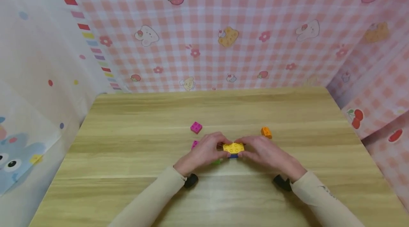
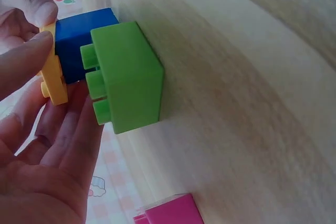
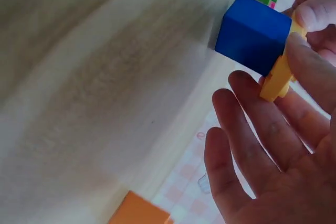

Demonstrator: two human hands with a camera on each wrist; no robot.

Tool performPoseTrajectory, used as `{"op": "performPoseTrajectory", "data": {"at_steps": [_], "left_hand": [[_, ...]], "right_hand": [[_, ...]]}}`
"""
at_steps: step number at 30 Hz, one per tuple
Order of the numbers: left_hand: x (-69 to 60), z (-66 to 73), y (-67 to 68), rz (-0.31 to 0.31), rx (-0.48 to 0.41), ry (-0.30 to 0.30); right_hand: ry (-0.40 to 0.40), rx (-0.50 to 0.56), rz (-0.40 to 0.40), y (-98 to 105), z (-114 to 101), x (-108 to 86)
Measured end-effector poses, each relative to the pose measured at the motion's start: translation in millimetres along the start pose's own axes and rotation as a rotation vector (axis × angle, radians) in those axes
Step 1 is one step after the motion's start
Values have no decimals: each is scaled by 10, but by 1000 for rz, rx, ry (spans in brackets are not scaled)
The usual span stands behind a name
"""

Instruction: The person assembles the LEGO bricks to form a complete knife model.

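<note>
A thin yellow toy brick (image 1: 233,147) with round studs lies on top of a blue brick (image 3: 253,32) and overhangs its sides. The left hand (image 1: 208,150) pinches the yellow brick's left end between thumb and fingers. At the other end, the right hand (image 1: 267,152) pinches it likewise, its remaining fingers spread out in the right wrist view. Beside the blue brick, on the left, a green brick (image 2: 131,77) stands on the table; the left hand mostly covers it in the head view. Whether yellow and blue are fully pressed together, I cannot tell.
Two magenta bricks, one farther back (image 1: 196,127) and one partly behind the left hand (image 1: 195,144), are on the wooden table (image 1: 134,131). An orange brick (image 1: 266,132) lies beyond the right hand. A pink checked curtain (image 1: 204,21) hangs behind the table.
</note>
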State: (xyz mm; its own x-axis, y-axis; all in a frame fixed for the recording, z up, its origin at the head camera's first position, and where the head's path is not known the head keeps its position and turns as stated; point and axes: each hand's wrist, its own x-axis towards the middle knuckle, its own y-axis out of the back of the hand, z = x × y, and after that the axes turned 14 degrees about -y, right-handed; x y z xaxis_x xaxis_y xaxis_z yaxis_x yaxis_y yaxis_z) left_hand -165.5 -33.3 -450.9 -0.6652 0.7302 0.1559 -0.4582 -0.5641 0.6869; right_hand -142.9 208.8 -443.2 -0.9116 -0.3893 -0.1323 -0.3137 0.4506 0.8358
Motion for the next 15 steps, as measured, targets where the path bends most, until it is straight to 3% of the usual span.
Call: {"op": "performPoseTrajectory", "data": {"at_steps": [7,10,15], "left_hand": [[20,26,-9,22,7,10],[14,37,-24,21,11,24],[-7,39,-38,13,48,20]], "right_hand": [[-94,155,141,132,117,-115],[-108,152,193,176,188,-150],[-118,134,206,191,235,-173]]}}
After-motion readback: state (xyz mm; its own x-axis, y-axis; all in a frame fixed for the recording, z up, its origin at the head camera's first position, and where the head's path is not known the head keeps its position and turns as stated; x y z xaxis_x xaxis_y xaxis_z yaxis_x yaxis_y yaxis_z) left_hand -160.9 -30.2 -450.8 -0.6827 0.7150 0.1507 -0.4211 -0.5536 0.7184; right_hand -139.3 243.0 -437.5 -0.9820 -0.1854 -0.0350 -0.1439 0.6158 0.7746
